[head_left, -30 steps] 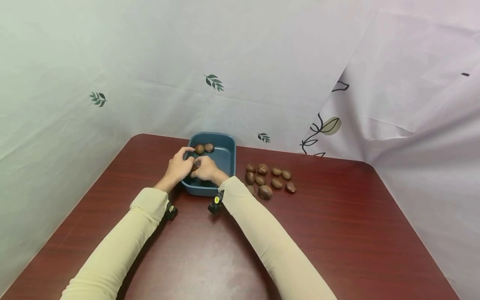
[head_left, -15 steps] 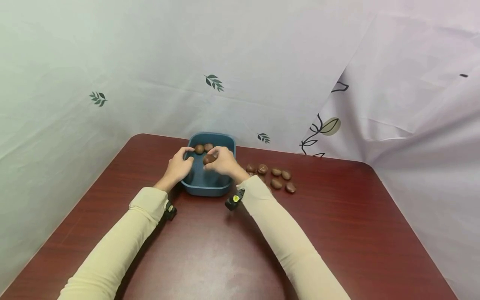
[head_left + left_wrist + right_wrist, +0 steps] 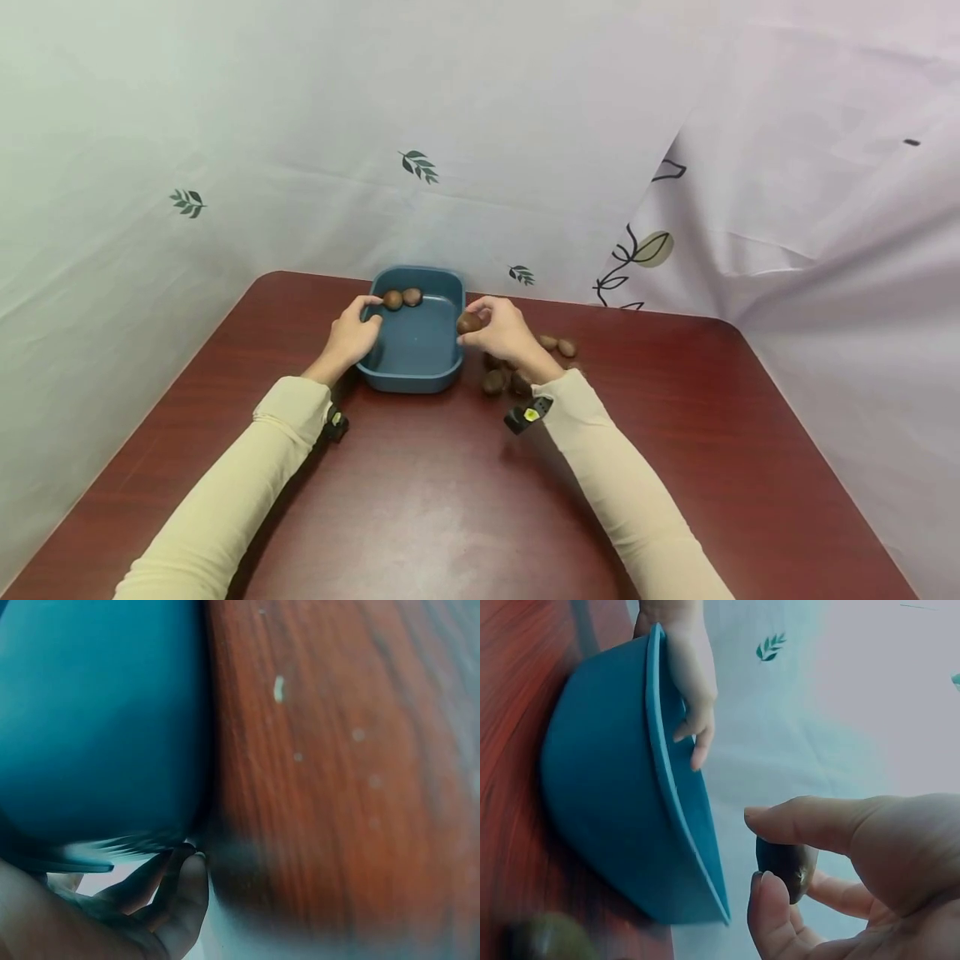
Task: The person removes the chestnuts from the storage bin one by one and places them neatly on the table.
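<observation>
In the head view a blue plastic bin (image 3: 408,383) stands on the table near its back edge. My left hand (image 3: 352,333) grips the bin's left rim, with thumb and index finger over the edge; the left wrist view shows other fingers against the outer wall. My right hand (image 3: 504,329) pinches a smooth brown stone (image 3: 468,323) above the bin's right rim. In the right wrist view this dark, glossy stone (image 3: 787,866) sits between thumb and fingers, apart from the bin. Two brown stones (image 3: 402,298) lie together in the bin's back left corner.
Several more brown stones (image 3: 493,382) lie on the table right of the bin, partly hidden under my right hand and wrist. The dark red wooden table (image 3: 420,500) meets a pale leaf-printed cloth (image 3: 487,167) at the back.
My right hand has lifted a stone out of the bin's front left and carried it rightward to the right rim. My left hand stays on the left rim. The view has shifted slightly.
</observation>
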The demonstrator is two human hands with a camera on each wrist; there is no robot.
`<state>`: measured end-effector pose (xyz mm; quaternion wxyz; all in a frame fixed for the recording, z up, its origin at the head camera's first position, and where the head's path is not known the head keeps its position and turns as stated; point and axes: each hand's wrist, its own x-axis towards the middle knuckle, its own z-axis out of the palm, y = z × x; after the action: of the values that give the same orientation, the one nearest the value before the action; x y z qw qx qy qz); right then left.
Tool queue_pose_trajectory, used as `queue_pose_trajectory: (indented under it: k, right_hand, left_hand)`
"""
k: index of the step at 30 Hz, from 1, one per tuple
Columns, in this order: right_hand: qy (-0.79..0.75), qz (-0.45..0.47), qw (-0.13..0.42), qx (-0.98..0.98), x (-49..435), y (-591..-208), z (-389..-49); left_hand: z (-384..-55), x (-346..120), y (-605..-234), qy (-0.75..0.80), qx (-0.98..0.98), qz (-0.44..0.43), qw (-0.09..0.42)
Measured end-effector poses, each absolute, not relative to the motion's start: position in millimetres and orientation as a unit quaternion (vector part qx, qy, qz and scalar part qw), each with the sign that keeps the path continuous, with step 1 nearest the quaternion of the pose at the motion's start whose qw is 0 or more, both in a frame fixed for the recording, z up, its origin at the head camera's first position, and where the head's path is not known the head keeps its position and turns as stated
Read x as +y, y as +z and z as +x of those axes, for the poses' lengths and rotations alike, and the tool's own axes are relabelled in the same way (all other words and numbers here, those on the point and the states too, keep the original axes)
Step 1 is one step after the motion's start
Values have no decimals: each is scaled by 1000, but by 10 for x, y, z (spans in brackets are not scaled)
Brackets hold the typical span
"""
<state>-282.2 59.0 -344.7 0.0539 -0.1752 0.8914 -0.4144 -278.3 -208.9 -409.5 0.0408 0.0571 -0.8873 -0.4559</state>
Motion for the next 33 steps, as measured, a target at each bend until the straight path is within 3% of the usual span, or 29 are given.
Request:
queue_pose_trajectory:
  k: [21, 33]
  right_hand:
    - [-333, -145, 48, 931, 1559, -3670, -2569]
    - [-286, -150, 59, 945, 1768, -3852, -2498]
  left_hand:
    - [-2806, -2104, -4089, -464, -884, 52, 34]
    - [-2796, -2108, -4109, -462, -885, 50, 38]
